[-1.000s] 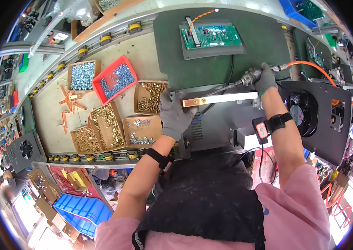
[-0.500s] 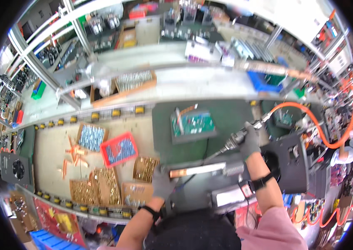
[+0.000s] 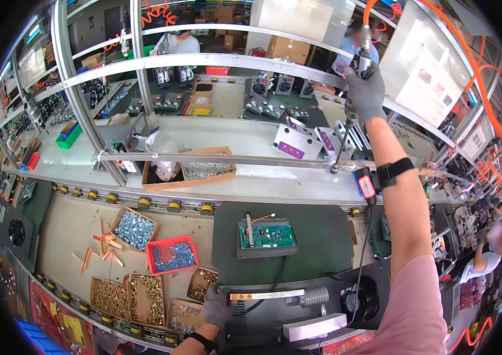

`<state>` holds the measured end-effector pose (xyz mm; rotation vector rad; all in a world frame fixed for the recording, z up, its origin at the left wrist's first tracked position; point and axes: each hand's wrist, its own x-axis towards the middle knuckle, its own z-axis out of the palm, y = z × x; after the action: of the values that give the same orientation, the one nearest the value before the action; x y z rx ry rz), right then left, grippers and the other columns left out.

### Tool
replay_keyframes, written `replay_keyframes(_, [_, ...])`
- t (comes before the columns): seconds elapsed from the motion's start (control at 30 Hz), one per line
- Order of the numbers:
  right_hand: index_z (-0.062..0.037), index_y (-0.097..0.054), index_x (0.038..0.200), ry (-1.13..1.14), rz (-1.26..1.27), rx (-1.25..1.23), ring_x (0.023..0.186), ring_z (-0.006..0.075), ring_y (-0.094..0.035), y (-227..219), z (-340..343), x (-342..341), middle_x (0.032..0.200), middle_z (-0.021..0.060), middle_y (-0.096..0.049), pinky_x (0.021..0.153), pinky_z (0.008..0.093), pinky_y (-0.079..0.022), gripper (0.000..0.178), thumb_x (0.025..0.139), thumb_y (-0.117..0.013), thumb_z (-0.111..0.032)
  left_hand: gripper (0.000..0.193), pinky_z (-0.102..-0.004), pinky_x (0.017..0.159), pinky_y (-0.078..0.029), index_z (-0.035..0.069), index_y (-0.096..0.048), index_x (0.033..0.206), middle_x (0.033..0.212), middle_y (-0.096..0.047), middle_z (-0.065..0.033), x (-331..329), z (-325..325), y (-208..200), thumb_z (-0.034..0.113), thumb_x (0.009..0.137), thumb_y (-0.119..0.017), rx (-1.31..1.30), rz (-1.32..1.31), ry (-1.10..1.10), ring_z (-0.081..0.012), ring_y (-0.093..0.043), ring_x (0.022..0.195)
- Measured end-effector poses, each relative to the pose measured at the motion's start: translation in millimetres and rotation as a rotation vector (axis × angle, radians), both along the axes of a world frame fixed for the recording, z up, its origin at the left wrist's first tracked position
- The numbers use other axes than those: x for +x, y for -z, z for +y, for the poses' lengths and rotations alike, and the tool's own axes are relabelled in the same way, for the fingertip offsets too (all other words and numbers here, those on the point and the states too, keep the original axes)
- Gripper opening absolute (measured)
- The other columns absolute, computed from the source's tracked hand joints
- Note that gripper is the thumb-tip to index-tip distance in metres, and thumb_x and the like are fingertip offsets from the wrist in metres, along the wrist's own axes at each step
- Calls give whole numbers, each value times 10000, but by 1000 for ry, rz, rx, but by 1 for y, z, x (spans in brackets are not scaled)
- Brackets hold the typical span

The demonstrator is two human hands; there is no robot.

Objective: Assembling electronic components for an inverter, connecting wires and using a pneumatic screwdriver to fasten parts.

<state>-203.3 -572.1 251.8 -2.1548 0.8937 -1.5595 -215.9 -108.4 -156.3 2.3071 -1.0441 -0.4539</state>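
My right hand [image 3: 366, 94], in a grey glove, is raised at the upper right. Its fingers wrap round an air screwdriver [image 3: 365, 58] fed by an orange hose [image 3: 440, 16]; the long bit [image 3: 344, 145] points down. Low in the middle, my gloved left hand [image 3: 218, 305] is curled beside the left end of a flat copper-and-silver bar [image 3: 266, 295]. What its fingers hold, if anything, is hidden. The bar lies over a black metal chassis [image 3: 257, 331], its right end at a grey coil [image 3: 315, 297]. Nearby are a silver block [image 3: 315, 326] and a round fan [image 3: 360, 299].
Left of the chassis are cartons of brass fasteners [image 3: 109, 297], a red tray [image 3: 195, 242] of small screws, and copper strips [image 3: 107, 242]. A green circuit board [image 3: 272, 236] sits on the dark green mat [image 3: 322, 254]. A metal rail [image 3: 251, 160] crosses beyond; people work farther off.
My right hand has lifted the screwdriver up and away from the chassis, its bit swinging to point down. My left hand stays by the bar's left end. The view has tilted upward.
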Motion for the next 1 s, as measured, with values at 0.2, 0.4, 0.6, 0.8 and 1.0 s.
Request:
replay_keyframes(0.2, [-33, -533, 1170, 472, 434, -248, 1107, 311, -487, 27, 7, 5, 1204, 172, -515, 912, 404, -408, 642, 756, -633, -513, 349, -451, 932, -400, 132, -610, 1026, 1230, -441, -169, 9, 7, -4, 302, 724, -655, -18, -26, -6, -361, -456, 1125])
replay_keyframes(0.4, [8, -479, 1254, 159, 568, 25, 1144, 259, -505, -1, 65, -60, 1263, 113, -513, 961, 363, -392, 647, 806, -611, -439, 411, -436, 906, -441, 108, -578, 1091, 1229, -442, -164, 29, 21, -1, 281, 727, -663, 9, -39, 30, -366, -475, 1114])
replay_keyframes(0.6, [-13, -467, 1279, -291, 521, 434, 1114, 166, -508, 9, 229, -248, 1230, 83, -529, 958, 316, -391, 526, 862, -590, -310, 741, -425, 914, -445, 78, -365, 1310, 1276, -373, -199, 58, 53, -12, 263, 692, -730, -46, -203, 38, -378, -478, 1129])
replay_keyframes(0.8, [-20, -478, 1258, 61, 669, 636, 1020, 145, -536, 120, 317, -320, 1119, 119, -565, 870, 286, -434, 514, 813, -656, -206, 674, -474, 907, -440, 75, -323, 1331, 1183, -456, -238, 47, 117, -39, 290, 771, -628, 448, 84, -319, -432, -542, 1032])
replay_keyframes(1.0, [6, -438, 1278, -4, 308, 902, 935, 138, -552, 161, 374, -374, 1029, 72, -588, 826, 266, -441, 516, 774, -526, -61, 400, -482, 844, -440, 42, -522, 1113, 1091, -500, -216, 88, 120, -73, 188, 752, -615, 132, -14, -343, -411, -551, 978])
